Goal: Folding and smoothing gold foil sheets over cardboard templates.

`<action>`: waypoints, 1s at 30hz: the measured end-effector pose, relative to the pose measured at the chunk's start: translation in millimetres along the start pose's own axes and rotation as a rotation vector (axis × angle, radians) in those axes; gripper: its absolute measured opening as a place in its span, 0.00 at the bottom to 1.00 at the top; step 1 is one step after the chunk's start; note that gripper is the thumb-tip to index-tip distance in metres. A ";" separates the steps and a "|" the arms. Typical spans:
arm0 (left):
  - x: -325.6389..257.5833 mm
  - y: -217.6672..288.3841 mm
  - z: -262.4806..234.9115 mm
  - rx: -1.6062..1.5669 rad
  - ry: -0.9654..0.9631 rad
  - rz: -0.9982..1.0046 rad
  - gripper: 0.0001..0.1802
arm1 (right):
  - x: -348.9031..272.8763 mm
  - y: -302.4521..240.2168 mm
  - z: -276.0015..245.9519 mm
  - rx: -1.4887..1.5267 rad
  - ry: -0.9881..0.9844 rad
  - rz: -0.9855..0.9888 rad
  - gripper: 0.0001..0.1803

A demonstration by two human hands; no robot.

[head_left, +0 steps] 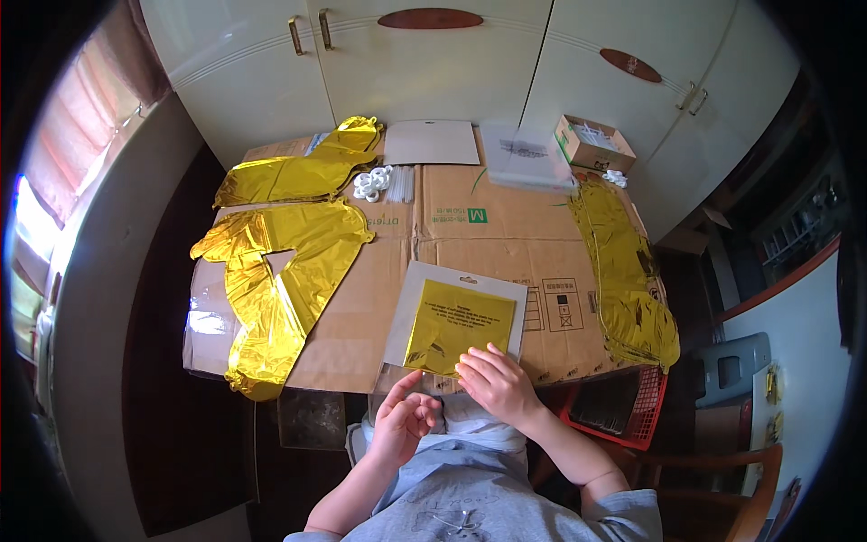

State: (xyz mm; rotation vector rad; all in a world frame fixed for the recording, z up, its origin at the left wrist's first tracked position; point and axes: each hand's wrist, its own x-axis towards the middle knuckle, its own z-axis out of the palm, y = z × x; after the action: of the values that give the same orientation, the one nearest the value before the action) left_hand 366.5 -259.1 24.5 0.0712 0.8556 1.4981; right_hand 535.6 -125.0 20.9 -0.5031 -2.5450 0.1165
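Note:
In front of me a folded gold foil balloon (461,325) with small dark print lies on a pale grey backing card (403,307), which has a hanging slot at its top. My right hand (495,383) rests flat over the balloon's lower right corner, fingers stretched out together. Beside the lower left corner is my left hand (405,421), its index finger pointing at the edge and the others loosely curled; nothing shows in it. A clear plastic film seems to stick out below the card, partly hidden by the hands.
Flattened cardboard (361,316) covers the table. Gold foil balloons (289,289) lie at left and another (623,271) at right. At the back are white ribbon rolls (368,184), clear sticks (400,184), a grey card (432,143), plastic sleeves (526,158) and a small box (593,143).

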 end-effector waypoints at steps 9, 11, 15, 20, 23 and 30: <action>3.8 -5.0 13.1 -0.035 -0.053 -0.102 0.24 | -5.3 5.4 4.0 0.045 0.030 0.010 0.13; 3.0 -8.8 9.5 -0.055 -0.068 -0.116 0.25 | -5.8 5.3 3.5 0.035 0.034 0.000 0.13; -2.9 -8.2 14.6 -0.037 -0.045 -0.074 0.25 | -2.1 3.3 -2.2 0.051 0.012 0.003 0.14; -1.4 -1.9 17.3 -0.041 0.056 0.044 0.28 | -3.5 5.3 -1.9 0.055 -0.001 -0.008 0.14; 1.9 1.8 10.8 -0.056 0.071 0.055 0.29 | -5.3 7.6 -1.1 0.049 -0.004 -0.036 0.13; 14.4 4.2 1.3 0.000 0.045 -0.045 0.21 | -5.0 9.7 -4.5 0.060 0.005 -0.062 0.12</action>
State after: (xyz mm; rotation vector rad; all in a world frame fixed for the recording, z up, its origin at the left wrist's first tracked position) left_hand 361.4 -245.3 21.3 0.0178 0.8878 1.4618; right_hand 545.1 -118.0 20.6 -0.4000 -2.5411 0.1686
